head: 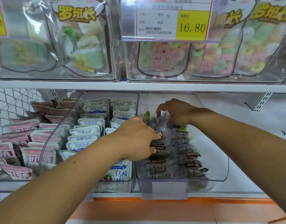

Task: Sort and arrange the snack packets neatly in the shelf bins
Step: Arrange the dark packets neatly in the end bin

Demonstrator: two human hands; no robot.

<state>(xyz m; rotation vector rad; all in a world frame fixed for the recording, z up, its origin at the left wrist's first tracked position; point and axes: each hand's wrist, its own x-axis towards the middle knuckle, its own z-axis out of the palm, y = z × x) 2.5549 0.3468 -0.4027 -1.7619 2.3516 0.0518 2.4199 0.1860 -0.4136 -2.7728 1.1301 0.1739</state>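
Clear plastic bin (220, 177), the rightmost of three on the lower shelf, is recorded as holding the dark packets (179, 139), laid in two rough rows from front to back. Left hand (137, 138) is placed over the left row, fingers curled down and gripping the dark packets mid-row. Right hand (174, 110) is held at the rear of the bin, thumb and fingertips pinched on an upright packet. White-and-blue packets (90, 131) are filed in the middle bin and pink packets (42, 136) in the left one.
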